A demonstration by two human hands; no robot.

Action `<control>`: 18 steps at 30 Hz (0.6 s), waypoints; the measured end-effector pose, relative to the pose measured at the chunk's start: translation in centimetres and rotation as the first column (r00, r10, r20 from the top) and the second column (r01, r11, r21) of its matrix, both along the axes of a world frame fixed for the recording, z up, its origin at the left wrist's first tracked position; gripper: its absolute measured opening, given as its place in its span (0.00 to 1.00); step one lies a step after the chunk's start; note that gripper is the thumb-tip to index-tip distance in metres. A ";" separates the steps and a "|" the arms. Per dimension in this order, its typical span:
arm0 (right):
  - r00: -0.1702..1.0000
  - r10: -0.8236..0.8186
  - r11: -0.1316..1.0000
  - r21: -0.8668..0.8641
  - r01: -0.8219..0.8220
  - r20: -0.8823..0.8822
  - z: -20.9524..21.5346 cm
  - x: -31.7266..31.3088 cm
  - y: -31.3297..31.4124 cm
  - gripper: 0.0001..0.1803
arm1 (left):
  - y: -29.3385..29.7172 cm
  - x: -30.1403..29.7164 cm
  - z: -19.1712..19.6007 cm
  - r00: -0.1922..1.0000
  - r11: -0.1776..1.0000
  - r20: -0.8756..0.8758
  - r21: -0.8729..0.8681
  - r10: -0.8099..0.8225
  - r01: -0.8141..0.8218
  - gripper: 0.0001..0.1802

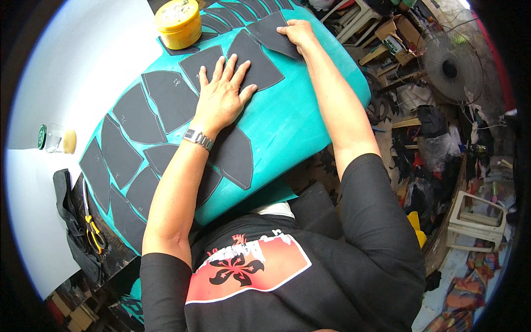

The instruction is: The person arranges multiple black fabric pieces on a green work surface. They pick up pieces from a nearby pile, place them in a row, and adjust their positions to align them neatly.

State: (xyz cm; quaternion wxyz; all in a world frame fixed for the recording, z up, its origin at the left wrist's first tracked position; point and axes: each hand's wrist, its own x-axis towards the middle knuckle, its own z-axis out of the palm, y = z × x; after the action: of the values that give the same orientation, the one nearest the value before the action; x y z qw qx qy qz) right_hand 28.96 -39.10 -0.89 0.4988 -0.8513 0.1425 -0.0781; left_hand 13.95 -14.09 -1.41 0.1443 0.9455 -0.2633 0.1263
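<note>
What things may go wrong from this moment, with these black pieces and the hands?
The left hand lies spread over black pieces; if it slides, it might shift them. The held piece in the right hand could brush its neighbours. The yellow tub stands close to several pieces, so a knock might tip it onto them.

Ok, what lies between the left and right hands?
In the head view: a black piece on the green surface, partly under the left hand, then another black piece, held by the right hand.
</note>
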 end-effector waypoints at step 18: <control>0.980 -0.108 0.872 -0.457 0.176 0.169 1.9 -3.2 1.9 0.34 | 0.0 -0.1 0.3 1.000 1.000 0.000 -0.017 -0.006 0.006 0.32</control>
State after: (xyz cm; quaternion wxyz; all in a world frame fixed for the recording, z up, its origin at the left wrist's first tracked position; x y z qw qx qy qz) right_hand 25.74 -37.20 1.00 0.2792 -0.9264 0.1467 -0.2056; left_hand 13.81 -14.07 -1.10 0.1529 0.9434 -0.2650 0.1280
